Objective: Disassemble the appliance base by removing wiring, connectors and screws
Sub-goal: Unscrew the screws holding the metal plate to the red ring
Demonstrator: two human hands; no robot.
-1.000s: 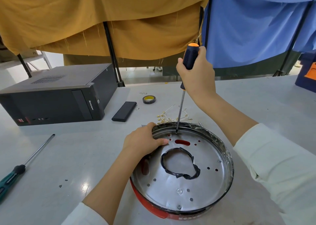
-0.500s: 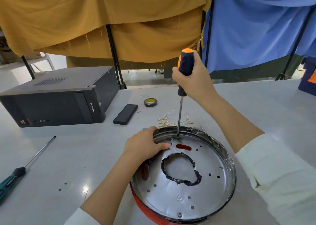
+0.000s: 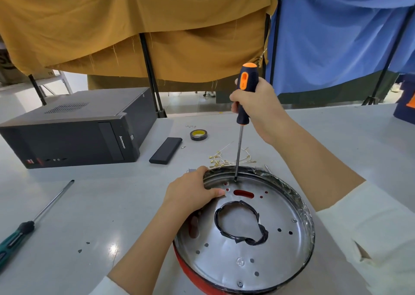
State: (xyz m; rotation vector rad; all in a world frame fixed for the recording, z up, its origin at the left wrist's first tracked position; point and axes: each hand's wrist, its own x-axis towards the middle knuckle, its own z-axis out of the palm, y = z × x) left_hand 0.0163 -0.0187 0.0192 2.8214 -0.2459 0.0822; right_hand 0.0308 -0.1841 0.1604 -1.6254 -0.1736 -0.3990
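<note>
1. Right hand (image 3: 258, 106) grips the screwdriver (image 3: 243, 106), more upright than before, tip still at the far rim screw.
2. Left hand (image 3: 190, 193) still clasps the appliance base (image 3: 292, 245) at the table's near edge.
3. Unscrewing continues.

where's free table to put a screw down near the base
Bare table lies between the green screwdriver and the base, below the computer. Another bare stretch is at the far right. It is crowded behind the base: wires, tape roll, black bar.
</note>
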